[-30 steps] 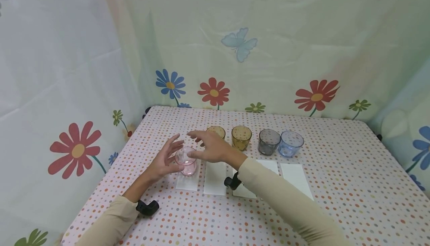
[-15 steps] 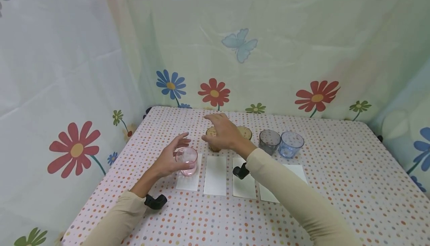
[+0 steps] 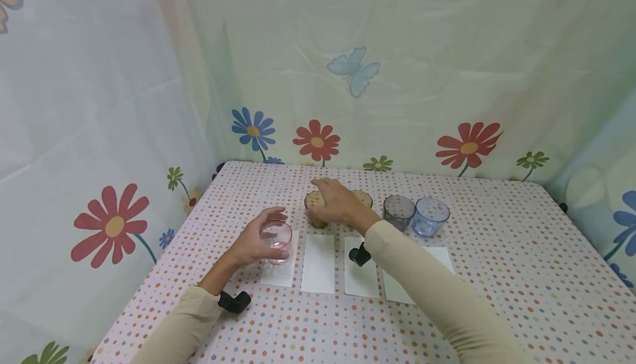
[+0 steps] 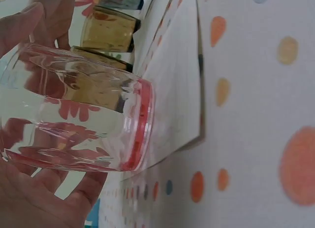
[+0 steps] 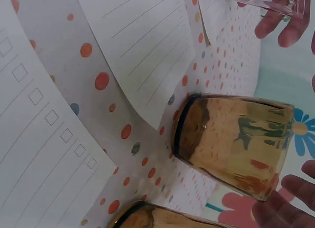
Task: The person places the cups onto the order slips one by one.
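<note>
so the pink glass is found upright at the left end of the row, over the far part of the leftmost paper; whether its base is resting there can't be told. it's surrounded by the left hand, with the fingers loosely curved past the far side and the thumb laid across the near side. honestly it can't be told if the glass is pinched or just cupped.

the left amber glass is stood upright behind the second paper. the right hand is held over it, fingers spread, with the thumb parted from the forefinger. in the right wrist view, fingertips are seen right by its rim, but contact can't be made out.

the other amber glass is partly hidden by that hand. further right, the grey glass and the blue glass are placed just beside each other. more papers are partly covered by the right sleeve, and everything's set on a dotted tablecloth, backed by a flowery curtain.
</note>
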### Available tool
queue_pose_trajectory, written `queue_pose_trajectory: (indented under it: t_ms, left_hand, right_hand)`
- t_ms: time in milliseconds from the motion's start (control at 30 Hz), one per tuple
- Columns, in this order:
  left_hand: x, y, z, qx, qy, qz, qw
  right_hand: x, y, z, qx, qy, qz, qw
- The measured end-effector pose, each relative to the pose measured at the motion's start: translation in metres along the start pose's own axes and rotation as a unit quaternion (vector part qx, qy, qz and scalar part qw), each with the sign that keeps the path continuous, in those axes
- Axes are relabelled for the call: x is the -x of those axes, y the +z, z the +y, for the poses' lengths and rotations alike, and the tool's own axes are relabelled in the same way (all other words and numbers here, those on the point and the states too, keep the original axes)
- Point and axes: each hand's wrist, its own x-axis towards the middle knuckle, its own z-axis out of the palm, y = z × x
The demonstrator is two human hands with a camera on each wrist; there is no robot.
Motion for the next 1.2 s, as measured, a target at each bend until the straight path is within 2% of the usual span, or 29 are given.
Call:
queue_pose_trajectory:
  t_ms: [233, 633, 833, 1200]
  left_hand:
    - [0.003, 0.003, -0.005, 0.04, -0.013, -0.01, 0.9991]
    - [0.005, 0.007, -0.014, 0.029, -0.016, 0.014, 0.9993]
    - [0.005, 0.007, -0.016, 0.037, -0.012, 0.014, 0.9991]
    - [0.005, 0.01, -0.014, 0.019, -0.035, 0.031, 0.9987]
  right_hand:
    - [-0.002, 0.006, 0.005, 0.007, 0.009, -0.021, 0.9997]
    - [-0.004, 0.008, 0.006, -0.002, 0.04, -0.024, 0.9989]
    - [-0.004, 0.005, 0.006, -0.026, 0.032, -0.018, 0.999]
    - [0.007, 0.002, 0.003, -0.052, 0.004, 0.017, 0.9985]
